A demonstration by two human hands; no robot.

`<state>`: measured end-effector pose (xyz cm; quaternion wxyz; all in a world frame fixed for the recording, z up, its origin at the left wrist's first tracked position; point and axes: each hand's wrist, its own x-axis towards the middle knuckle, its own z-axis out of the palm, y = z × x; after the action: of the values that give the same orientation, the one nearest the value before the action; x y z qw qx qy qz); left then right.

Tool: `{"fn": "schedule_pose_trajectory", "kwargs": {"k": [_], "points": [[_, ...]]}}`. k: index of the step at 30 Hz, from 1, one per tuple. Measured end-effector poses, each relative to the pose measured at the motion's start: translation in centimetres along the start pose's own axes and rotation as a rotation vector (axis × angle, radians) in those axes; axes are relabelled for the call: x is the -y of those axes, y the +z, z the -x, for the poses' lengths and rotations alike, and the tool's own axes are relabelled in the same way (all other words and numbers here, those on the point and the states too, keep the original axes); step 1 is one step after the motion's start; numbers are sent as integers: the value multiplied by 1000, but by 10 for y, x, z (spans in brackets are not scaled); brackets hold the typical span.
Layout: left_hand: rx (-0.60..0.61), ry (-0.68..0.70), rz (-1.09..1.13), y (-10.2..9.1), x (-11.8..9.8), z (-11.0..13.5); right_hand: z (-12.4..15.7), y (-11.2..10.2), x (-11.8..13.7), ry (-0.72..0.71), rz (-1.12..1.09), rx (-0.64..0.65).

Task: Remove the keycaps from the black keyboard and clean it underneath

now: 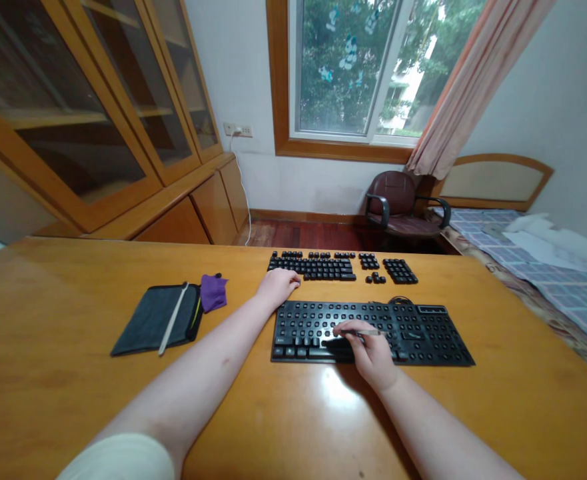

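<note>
**Inventory, wooden table [48, 347] and surroundings**

- **Keyboard [423, 337]:** black, lying flat at the centre of the frame. Its face shows rows of small studs rather than full caps.
- **Keycaps [323, 267]:** black, set out in keyboard order on the table. They sit just above the keyboard in the frame and apart from it.
- **Left hand [276, 285]:** just left of centre, palm down on the left end of the keycaps. The fingers curl over the caps; whether they pinch one I cannot tell.
- **Right hand [370, 353]:** lower centre, over the near edge of the keyboard. Thumb and fingers are closed on a thin tool [368, 331] (a slender grey stick, its kind too small to make out), which points right across the studs.
- **Pouch [143, 327]:** dark and flat, left of centre, with a pale stick [173, 319] lying along it.
- **Purple cloth [213, 292]:** crumpled, touching the upper right corner of the pouch and near the left hand.
- **Cabinet [98, 133]:** glass-fronted wood, upper left.
- **Window [353, 67]:** upper centre, with a pink curtain [453, 100] at its right.
- **Armchair [398, 200]:** dark red, below the window.
- **Bed [548, 267]:** right edge of the frame.
</note>
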<state>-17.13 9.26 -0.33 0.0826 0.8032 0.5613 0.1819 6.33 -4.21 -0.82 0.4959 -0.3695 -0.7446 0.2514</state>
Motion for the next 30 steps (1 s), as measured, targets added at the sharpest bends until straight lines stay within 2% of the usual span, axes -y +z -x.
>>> {"fn": "schedule_pose_trajectory", "kwargs": {"k": [11,20,30], "points": [[-75,102,-71,0,2,-14,-1,-1,3,5,37,11],[-140,86,-51,6,4,-17,-3,0,5,1,61,16],[-157,80,-20,10,4,-17,-3,1,5,-7,73,10]]}}
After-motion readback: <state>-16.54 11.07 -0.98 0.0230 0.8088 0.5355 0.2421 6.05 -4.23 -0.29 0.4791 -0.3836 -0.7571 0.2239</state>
